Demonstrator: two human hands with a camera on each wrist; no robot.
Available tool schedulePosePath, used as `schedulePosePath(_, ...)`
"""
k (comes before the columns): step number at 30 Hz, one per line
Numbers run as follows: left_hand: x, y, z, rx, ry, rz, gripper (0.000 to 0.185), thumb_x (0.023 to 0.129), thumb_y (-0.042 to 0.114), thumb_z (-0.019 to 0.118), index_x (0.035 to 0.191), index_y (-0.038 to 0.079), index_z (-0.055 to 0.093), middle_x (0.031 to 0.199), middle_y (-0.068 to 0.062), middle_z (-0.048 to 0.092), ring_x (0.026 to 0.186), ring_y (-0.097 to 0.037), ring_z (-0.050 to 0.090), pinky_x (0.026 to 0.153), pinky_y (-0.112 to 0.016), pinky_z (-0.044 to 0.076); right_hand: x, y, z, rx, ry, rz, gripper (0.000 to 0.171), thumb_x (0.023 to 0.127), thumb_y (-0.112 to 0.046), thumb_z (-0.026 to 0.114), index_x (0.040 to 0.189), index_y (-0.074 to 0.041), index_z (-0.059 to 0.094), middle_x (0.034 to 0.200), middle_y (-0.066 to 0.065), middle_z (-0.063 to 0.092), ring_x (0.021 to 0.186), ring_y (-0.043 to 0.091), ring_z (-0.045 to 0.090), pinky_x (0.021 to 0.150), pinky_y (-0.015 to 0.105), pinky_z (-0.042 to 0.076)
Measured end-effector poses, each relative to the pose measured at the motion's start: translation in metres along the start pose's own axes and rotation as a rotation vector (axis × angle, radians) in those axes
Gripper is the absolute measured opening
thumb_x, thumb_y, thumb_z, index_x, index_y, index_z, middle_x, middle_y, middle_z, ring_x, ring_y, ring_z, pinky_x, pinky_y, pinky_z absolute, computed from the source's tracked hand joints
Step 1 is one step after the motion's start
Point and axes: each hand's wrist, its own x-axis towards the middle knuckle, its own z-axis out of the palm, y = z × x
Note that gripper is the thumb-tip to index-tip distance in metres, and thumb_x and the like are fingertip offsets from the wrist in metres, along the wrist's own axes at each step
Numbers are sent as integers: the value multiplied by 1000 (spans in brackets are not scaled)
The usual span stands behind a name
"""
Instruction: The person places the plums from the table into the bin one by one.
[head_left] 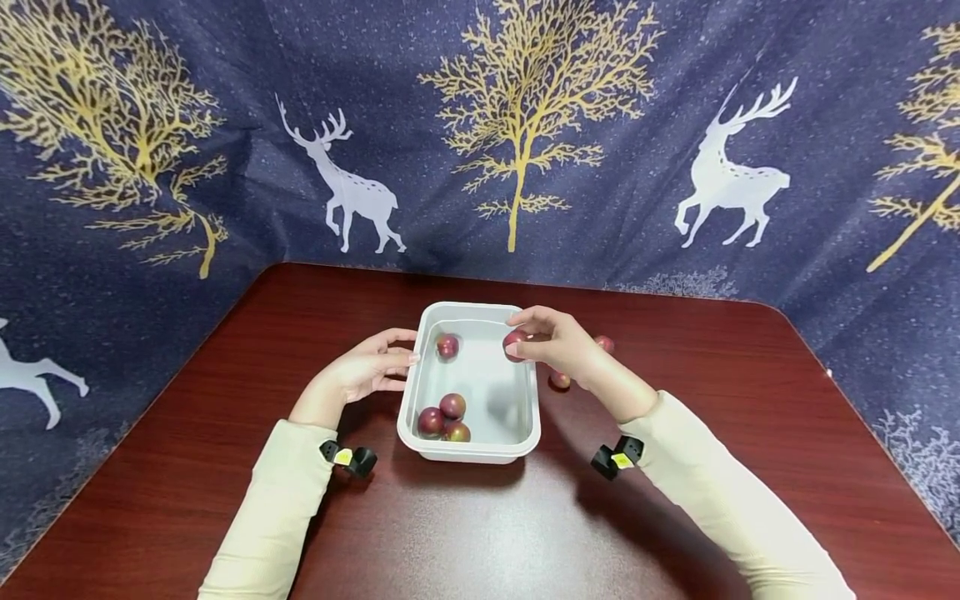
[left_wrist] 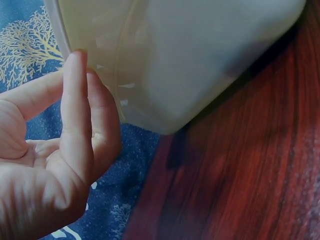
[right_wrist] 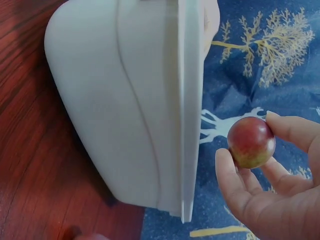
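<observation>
A white rectangular plastic tub (head_left: 491, 387) stands on the table. Three plums (head_left: 452, 407) cluster in its near left corner, and a single plum (head_left: 447, 346) lies farther back on the left. My right hand (head_left: 558, 342) pinches another plum (right_wrist: 251, 142) between thumb and fingertips, above the tub's right rim. On the other side, my left hand (head_left: 371, 367) touches the tub's left rim and outer wall with its fingertips. Two loose plums, one nearer (head_left: 559, 380) and one farther (head_left: 604, 343), lie on the table, partly hidden by the right hand and wrist.
The dark red wood-grain table (head_left: 465, 533) extends around the tub. Behind it hangs a navy cloth (head_left: 450, 208) printed with deer and golden trees. Each wrist wears a small black camera, one on the left (head_left: 348, 457) and one on the right (head_left: 618, 457).
</observation>
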Motion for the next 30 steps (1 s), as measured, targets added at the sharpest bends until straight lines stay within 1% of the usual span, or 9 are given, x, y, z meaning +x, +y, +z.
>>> schedulePosePath(7,1,-1,1,-4,17,-13,55,94,3,53,142,0,26,92,3,68,84,-13,66,76,-31,56,7,1,11,-148,-17,-31,41,82,-7,70,120,1,57,110,20,63,90,20,65,79,30,51)
schedulePosePath(11,0,0,1,1,19,-17,55,95,3,52,143,0,25,91,4,68,85,-13,66,75,-30,56,11,1,20,-194,-37,-41,42,81,-5,71,120,2,57,114,23,61,92,26,65,78,31,52)
schedulePosePath(13,0,0,0,3,14,-10,58,94,6,55,143,0,25,92,4,68,86,-13,65,76,-30,56,13,1,24,-209,-51,-44,42,80,-3,71,119,2,56,116,25,60,93,28,65,77,31,53)
schedulePosePath(15,0,-1,-1,7,3,1,61,93,9,58,143,-1,25,93,4,68,86,-13,65,77,-31,56,14,2,28,-247,-64,-63,41,80,-3,71,118,3,56,116,25,61,95,30,64,79,33,53)
schedulePosePath(18,0,-3,-3,7,-18,23,65,90,16,65,141,1,28,95,4,68,86,-12,65,77,-31,56,16,3,34,-312,-80,-90,40,80,-4,70,117,2,56,116,24,61,99,33,63,85,37,52)
schedulePosePath(21,-1,-4,-4,-5,-49,47,65,88,19,68,139,2,31,97,3,68,86,-12,66,77,-31,56,17,4,40,-363,-94,-121,39,81,-4,70,117,2,56,114,24,62,100,34,62,89,40,50)
schedulePosePath(24,0,-3,-4,-10,-51,50,62,89,17,66,138,2,31,97,2,68,86,-12,66,77,-31,56,19,8,44,-375,-110,-135,39,80,-4,69,117,2,55,113,24,61,100,33,62,90,41,49)
schedulePosePath(28,1,-2,-2,-10,-20,19,59,93,9,59,141,-1,27,97,0,67,86,-13,66,77,-32,56,20,12,50,-374,-129,-155,39,79,-2,69,116,3,56,112,25,62,102,34,61,91,42,48)
schedulePosePath(30,1,-2,-1,-17,-5,2,57,94,5,55,142,-2,26,97,-2,66,86,-14,66,77,-32,56,21,13,53,-387,-133,-178,38,79,-1,69,115,4,56,112,25,62,104,34,61,92,42,48)
